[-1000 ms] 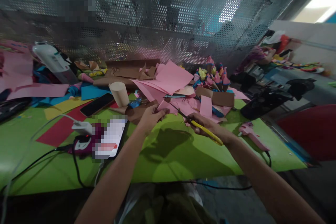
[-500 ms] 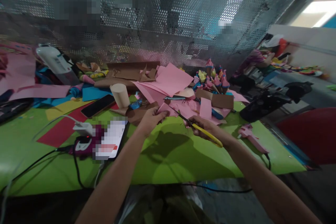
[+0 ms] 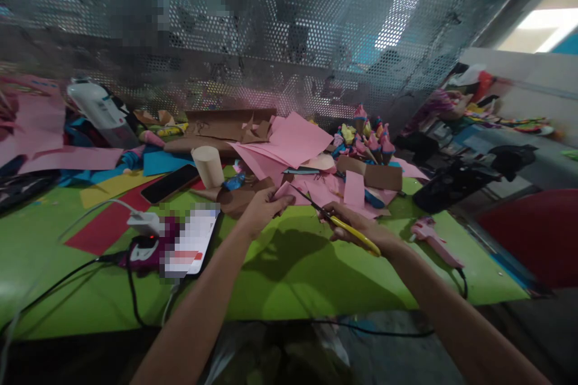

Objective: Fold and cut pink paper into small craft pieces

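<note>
My left hand [image 3: 263, 212] is closed on a small piece of pink paper [image 3: 285, 190], pinched between thumb and fingers. In my right hand [image 3: 350, 222] is a pair of scissors [image 3: 354, 233] with yellow handles, the dark blades pointing left toward that paper. The blade tips lie close to the paper's right edge; whether they touch it I cannot tell. Behind both hands, larger pink sheets [image 3: 298, 139] and pink scraps are heaped with brown paper [image 3: 221, 126]. A cream paper roll [image 3: 208, 167] stands upright to the left of my left hand.
A lit phone [image 3: 192, 243], a purple power strip [image 3: 149, 252] with cables and a dark phone [image 3: 169, 183] lie left on the green table [image 3: 293, 295]. At right rest a pink glue gun [image 3: 436, 242] and a black object [image 3: 451, 183]. Small pink-and-blue figures [image 3: 368, 137] stand behind.
The left hand and its pink paper have shifted very slightly downward. The scissors have turned a little in my right hand, their handles moving slightly left. The view has also shifted a little.
</note>
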{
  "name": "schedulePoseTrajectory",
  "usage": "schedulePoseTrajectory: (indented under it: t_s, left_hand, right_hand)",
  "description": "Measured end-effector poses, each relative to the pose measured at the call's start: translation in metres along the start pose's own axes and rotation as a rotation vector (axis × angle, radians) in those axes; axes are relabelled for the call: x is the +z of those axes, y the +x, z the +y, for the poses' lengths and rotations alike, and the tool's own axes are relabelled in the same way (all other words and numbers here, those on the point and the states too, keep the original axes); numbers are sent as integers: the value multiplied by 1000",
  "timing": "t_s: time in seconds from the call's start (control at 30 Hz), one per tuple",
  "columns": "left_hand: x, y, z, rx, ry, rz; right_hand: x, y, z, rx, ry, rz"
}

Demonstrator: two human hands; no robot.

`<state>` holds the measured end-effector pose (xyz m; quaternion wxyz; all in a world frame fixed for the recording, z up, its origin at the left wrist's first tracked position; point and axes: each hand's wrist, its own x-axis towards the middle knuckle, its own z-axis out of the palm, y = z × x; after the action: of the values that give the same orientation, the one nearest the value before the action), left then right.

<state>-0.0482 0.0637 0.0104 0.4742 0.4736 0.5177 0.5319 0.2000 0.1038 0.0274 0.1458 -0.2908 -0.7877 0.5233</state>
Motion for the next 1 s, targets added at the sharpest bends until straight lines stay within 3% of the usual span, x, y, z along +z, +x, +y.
schedulePoseTrajectory:
  t_s: [0.2, 0.4, 0.63, 0.83, 1.0]
  left_hand:
    - [3, -2, 2, -12, -15, -31]
    - [2, -1, 0, -41, -40, -61]
    - [2, -2, 3, -62, -82, -80]
    - [3, -5, 3, -88, -23, -172]
    - [5, -4, -1, -88, -20, -226]
  right_hand:
    - [4, 3, 2, -24, -16, 14]
    - [8, 9, 14, 108, 86, 46]
    - [11, 11, 14, 141, 68, 80]
    - [10, 8, -1, 3, -71, 76]
    - [13, 12, 4, 37, 34, 81]
